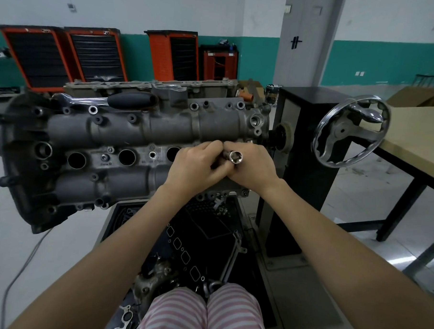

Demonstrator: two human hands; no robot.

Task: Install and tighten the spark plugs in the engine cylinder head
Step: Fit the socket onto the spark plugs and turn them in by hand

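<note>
The grey cylinder head (128,128) sits on a stand, with dark open plug wells (126,157) in a row along its middle. My right hand (254,167) grips a chrome spark plug socket (235,157) whose open end faces me. My left hand (198,167) curls round the tool's other end, right against the right hand, above the head's right part. What lies between the hands is hidden. A ratchet wrench with a black handle (129,100) rests on the far side of the head.
A chrome handwheel (350,131) sticks out of the black stand column (309,133) on the right. A wooden table (416,138) stands far right. A tray of parts and gaskets (194,250) lies below the head. Orange tool cabinets (96,54) line the back wall.
</note>
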